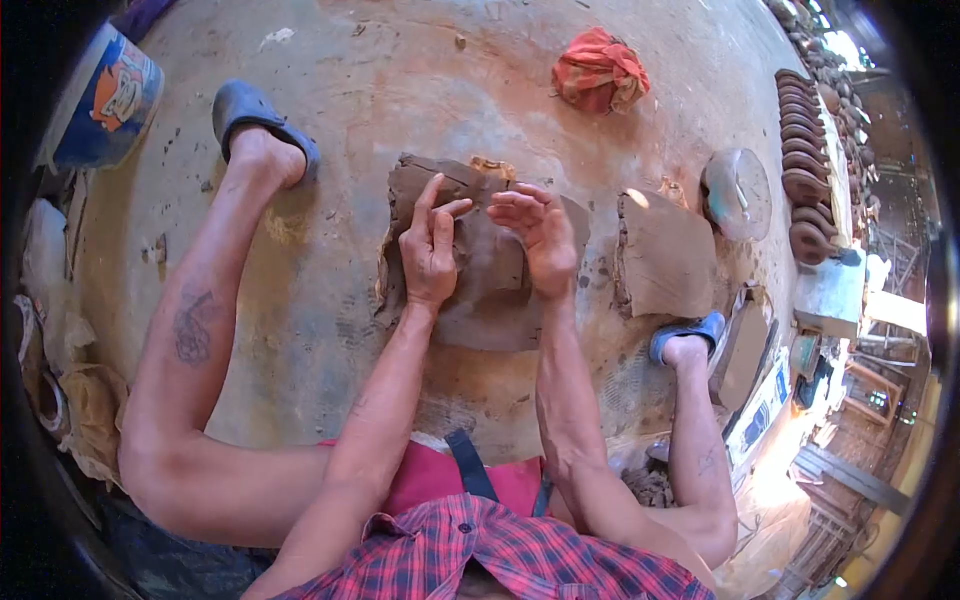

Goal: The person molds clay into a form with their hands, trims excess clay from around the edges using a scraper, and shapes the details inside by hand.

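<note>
A brown wet clay slab [490, 330] with ragged edges lies on the floor between my legs, several pieces seeming to overlap. My left hand [430, 255] is over its left part, the fingers apart and the index finger stretched forward. Over the right part is my right hand [545, 235], palm turned inward, with loosely bent fingers. Nothing shows in either hand, and a gap separates the two. Whether they touch the clay, I cannot tell. To the right lies a second, squarish clay slab [668, 255] with a rough left edge.
A red cloth bundle [600, 72] sits ahead. On the right are a round grey block [737, 195], a long flat grey-brown block [742, 350] and a row of curved clay pieces [803, 150]. A blue and white bucket [115, 100] stands far left. My feet wear blue clogs [265, 125].
</note>
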`<state>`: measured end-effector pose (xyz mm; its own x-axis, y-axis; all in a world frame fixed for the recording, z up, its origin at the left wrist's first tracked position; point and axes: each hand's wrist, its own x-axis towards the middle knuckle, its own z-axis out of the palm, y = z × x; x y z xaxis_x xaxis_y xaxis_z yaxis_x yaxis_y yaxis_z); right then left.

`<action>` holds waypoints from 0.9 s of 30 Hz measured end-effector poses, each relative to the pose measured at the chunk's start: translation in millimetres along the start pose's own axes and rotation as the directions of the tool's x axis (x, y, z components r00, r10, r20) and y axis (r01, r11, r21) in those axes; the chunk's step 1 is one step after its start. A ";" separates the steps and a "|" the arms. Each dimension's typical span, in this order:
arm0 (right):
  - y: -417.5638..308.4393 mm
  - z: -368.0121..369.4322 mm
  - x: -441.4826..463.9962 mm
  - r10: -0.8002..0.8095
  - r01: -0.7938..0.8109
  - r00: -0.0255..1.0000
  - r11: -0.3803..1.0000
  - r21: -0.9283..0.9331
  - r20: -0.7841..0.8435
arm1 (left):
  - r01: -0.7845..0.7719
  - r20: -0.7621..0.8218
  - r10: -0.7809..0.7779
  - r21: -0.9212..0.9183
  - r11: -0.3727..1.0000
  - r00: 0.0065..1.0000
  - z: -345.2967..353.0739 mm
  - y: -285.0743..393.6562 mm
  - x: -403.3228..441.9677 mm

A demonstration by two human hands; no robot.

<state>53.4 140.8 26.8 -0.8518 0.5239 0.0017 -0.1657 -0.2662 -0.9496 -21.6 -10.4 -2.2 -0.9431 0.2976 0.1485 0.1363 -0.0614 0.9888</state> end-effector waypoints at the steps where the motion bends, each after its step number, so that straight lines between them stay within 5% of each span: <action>1: -13.6 2.6 7.5 -0.106 0.102 0.987 0.994 0.036 0.122 | 0.012 0.014 -0.012 -0.013 1.000 1.000 -0.3 5.5 1.9; 4: -20.9 5.2 16.0 -0.215 0.194 0.943 0.975 0.108 0.254 | 0.051 -0.011 -0.051 -0.011 0.999 0.999 -2.3 -1.2 -14.5; 6: 21.9 -8.7 32.8 0.181 -0.211 0.928 0.976 0.058 0.325 | -0.023 -0.062 0.021 -0.032 0.999 0.998 4.9 -3.0 -1.2; 12: 1.2 7.9 48.5 0.234 -0.291 0.885 0.953 0.086 0.403 | -0.037 -0.130 0.024 -0.103 0.994 0.991 3.6 -5.0 -8.0; 14: 28.8 -7.2 61.7 0.414 -0.348 0.777 0.910 -0.226 0.474 | -0.002 -0.096 -0.008 -0.103 0.995 0.995 -2.2 -9.0 -26.0; 15: 26.9 -0.5 62.4 0.390 -0.447 0.779 0.895 -0.002 0.490 | -0.040 -0.102 0.029 -0.115 0.993 0.994 1.4 -8.9 -8.1; 16: 19.2 6.0 62.5 0.485 -0.511 0.762 0.857 -0.060 0.430 | -0.071 -0.103 0.059 -0.114 0.991 0.993 -0.3 -4.3 0.8; 18: 4.4 8.3 67.3 0.516 -0.485 0.723 0.853 -0.194 0.460 | -0.004 -0.087 -0.007 -0.123 0.992 0.996 1.8 -2.6 -7.3; 21: 16.5 4.5 70.3 0.418 -0.401 0.750 0.904 -0.151 0.513 | 0.039 -0.082 -0.046 -0.094 0.995 0.996 -1.8 -4.7 -17.2; 24: 17.1 7.6 68.8 0.454 -0.459 0.736 0.880 -0.123 0.502 | -0.047 -0.070 0.040 -0.093 0.995 0.997 -0.7 -1.1 -2.8; 27: 17.7 -9.7 67.4 0.398 -0.326 0.797 0.917 -0.231 0.454 | -0.030 -0.101 0.022 -0.075 0.997 0.995 2.3 -2.1 -5.3</action>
<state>-2.2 179.3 7.1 -0.9706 -0.0560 -0.2342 0.2408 -0.2285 -0.9433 -16.2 -9.7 -5.0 -0.9657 0.1980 0.1677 0.1412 -0.1415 0.9798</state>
